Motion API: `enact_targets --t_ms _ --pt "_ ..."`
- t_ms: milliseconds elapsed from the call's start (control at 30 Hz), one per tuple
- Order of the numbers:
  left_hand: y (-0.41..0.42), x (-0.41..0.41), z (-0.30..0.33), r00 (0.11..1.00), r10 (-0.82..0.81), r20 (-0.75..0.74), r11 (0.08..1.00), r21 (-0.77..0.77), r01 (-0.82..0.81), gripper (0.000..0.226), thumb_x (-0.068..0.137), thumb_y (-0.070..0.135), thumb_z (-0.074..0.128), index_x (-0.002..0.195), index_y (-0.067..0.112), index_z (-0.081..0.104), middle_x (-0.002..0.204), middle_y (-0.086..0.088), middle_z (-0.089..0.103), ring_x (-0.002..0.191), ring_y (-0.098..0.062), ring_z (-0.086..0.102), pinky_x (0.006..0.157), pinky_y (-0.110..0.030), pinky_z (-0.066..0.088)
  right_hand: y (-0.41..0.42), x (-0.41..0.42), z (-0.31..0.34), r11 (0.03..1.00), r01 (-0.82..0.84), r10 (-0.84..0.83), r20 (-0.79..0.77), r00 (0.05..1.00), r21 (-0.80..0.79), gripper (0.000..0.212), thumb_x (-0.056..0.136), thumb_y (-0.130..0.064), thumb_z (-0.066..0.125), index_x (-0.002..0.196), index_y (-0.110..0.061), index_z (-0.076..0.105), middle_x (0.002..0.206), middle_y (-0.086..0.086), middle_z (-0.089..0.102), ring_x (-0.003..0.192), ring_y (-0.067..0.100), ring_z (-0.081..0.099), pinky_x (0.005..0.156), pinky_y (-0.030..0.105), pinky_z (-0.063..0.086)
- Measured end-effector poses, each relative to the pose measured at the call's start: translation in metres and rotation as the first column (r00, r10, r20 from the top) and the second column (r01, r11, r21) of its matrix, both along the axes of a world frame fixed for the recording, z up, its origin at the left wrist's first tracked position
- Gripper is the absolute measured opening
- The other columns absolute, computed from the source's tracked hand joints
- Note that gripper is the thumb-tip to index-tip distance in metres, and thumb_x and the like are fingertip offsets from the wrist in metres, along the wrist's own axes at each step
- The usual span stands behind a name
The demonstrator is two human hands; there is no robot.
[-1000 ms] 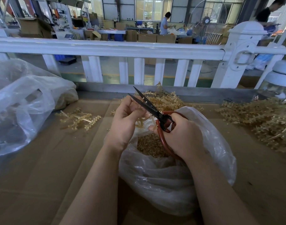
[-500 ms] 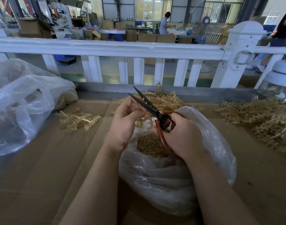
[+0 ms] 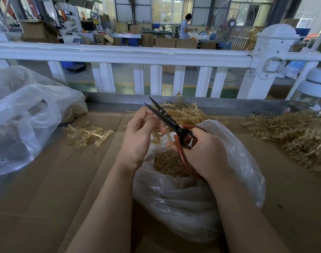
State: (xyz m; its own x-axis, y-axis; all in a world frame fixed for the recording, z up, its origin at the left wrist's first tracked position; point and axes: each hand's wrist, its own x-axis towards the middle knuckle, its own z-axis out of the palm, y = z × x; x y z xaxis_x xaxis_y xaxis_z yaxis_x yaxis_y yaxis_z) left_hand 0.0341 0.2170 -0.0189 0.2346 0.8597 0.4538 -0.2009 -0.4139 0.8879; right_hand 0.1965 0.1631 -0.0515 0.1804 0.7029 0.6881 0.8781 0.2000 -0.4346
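Note:
My right hand (image 3: 205, 152) grips the red handles of black-bladed scissors (image 3: 167, 118), whose blades stand slightly apart and point up and left. My left hand (image 3: 139, 132) pinches a tan plastic sprue strip (image 3: 157, 132) right at the blades. Both hands hover over an open clear plastic bag (image 3: 234, 161) that holds small golden cut pieces (image 3: 167, 163).
A loose sprue cluster (image 3: 88, 133) lies to the left, a heap of sprues (image 3: 189, 114) behind the hands and a large pile (image 3: 298, 136) at the right. A crumpled plastic bag (image 3: 23, 115) fills the left. A white fence (image 3: 137, 53) borders the cardboard-covered table (image 3: 46, 189).
The scissor blades have narrowed slightly and my left hand has shifted the strip a little; both hands stay over the bag.

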Motion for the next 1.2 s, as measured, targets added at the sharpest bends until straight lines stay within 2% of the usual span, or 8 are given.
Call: enact_targets --t_ms 100,167,433,600,800,933,1067,1200 --pt "0.0012 0.0000 -0.0016 1.000 -0.002 -0.007 1.000 0.025 0.003 0.018 0.101 0.005 0.047 0.095 0.005 0.064 0.067 -0.006 0.058 0.070 -0.016 0.058 0.077 -0.020 0.050 -0.0002 -0.0008 0.0007 1.000 0.002 -0.002 0.004 1.000 -0.003 0.043 0.082 -0.075 0.043 0.071 -0.034 0.047 0.058 -0.027 0.043 0.052 -0.007 0.047 0.052 0.007 0.033" --pt "0.0017 0.0008 -0.0026 0.999 -0.024 -0.025 0.999 0.033 0.025 0.018 0.100 0.005 0.047 0.100 0.006 0.065 0.068 -0.009 0.059 0.069 -0.016 0.059 0.073 -0.020 0.049 -0.0003 -0.0004 0.0006 1.000 0.006 -0.006 0.003 1.000 -0.019 0.043 0.082 -0.076 0.040 0.076 -0.035 0.049 0.061 -0.026 0.044 0.053 -0.008 0.047 0.054 0.005 0.031" --pt "0.0039 0.0012 -0.0053 0.998 -0.037 -0.048 0.999 0.037 0.039 0.020 0.098 0.010 0.049 0.103 0.015 0.068 0.069 -0.008 0.062 0.071 -0.016 0.061 0.074 -0.021 0.048 -0.0021 -0.0004 0.0027 1.000 0.013 -0.013 0.009 1.000 -0.026 0.041 0.084 -0.075 0.039 0.075 -0.036 0.049 0.057 -0.027 0.041 0.052 -0.006 0.047 0.052 0.006 0.030" --pt "0.0033 0.0017 -0.0053 0.998 -0.035 -0.053 0.998 0.043 0.037 0.020 0.098 0.014 0.050 0.102 0.018 0.068 0.070 -0.007 0.062 0.072 -0.017 0.062 0.078 -0.030 0.050 -0.0021 -0.0010 0.0028 1.000 0.006 -0.006 -0.006 1.000 -0.017 0.041 0.083 -0.073 0.041 0.075 -0.034 0.051 0.058 -0.028 0.040 0.053 -0.007 0.047 0.053 0.006 0.030" --pt "0.0029 0.0026 -0.0049 0.999 -0.023 -0.028 0.999 0.042 0.024 0.022 0.100 0.008 0.048 0.101 0.016 0.069 0.067 -0.004 0.062 0.069 -0.013 0.062 0.070 -0.017 0.049 -0.0019 -0.0015 0.0043 1.000 0.011 -0.011 -0.003 1.000 -0.009 0.042 0.083 -0.073 0.039 0.072 -0.034 0.049 0.056 -0.027 0.041 0.051 -0.005 0.048 0.052 0.004 0.030" --pt "0.0015 0.0034 -0.0037 0.999 -0.038 -0.003 0.998 0.045 0.038 0.021 0.100 0.004 0.047 0.102 0.010 0.067 0.065 -0.005 0.061 0.063 -0.012 0.062 0.066 -0.014 0.049 -0.0024 -0.0017 0.0055 1.000 0.015 -0.014 0.003 1.000 -0.025 0.040 0.083 -0.073 0.038 0.068 -0.036 0.044 0.055 -0.029 0.039 0.049 -0.005 0.046 0.050 0.004 0.028" --pt "0.0019 0.0036 -0.0035 1.000 -0.009 -0.024 0.999 0.049 0.011 0.020 0.100 0.003 0.047 0.103 0.008 0.067 0.066 -0.009 0.061 0.066 -0.014 0.062 0.071 -0.015 0.049 -0.0006 0.0004 0.0035 1.000 0.006 -0.006 0.008 1.000 -0.013 0.045 0.083 -0.072 0.041 0.069 -0.030 0.050 0.057 -0.023 0.045 0.051 -0.003 0.049 0.053 0.005 0.033" --pt "0.0024 0.0033 -0.0033 0.999 0.021 -0.032 0.999 0.039 -0.020 0.018 0.099 0.003 0.048 0.101 0.006 0.066 0.066 -0.005 0.061 0.068 -0.014 0.061 0.073 -0.021 0.048 0.0011 0.0022 0.0017 1.000 0.003 -0.003 0.007 1.000 -0.026 0.051 0.082 -0.070 0.045 0.069 -0.023 0.057 0.060 -0.014 0.057 0.055 0.005 0.056 0.054 0.020 0.049"
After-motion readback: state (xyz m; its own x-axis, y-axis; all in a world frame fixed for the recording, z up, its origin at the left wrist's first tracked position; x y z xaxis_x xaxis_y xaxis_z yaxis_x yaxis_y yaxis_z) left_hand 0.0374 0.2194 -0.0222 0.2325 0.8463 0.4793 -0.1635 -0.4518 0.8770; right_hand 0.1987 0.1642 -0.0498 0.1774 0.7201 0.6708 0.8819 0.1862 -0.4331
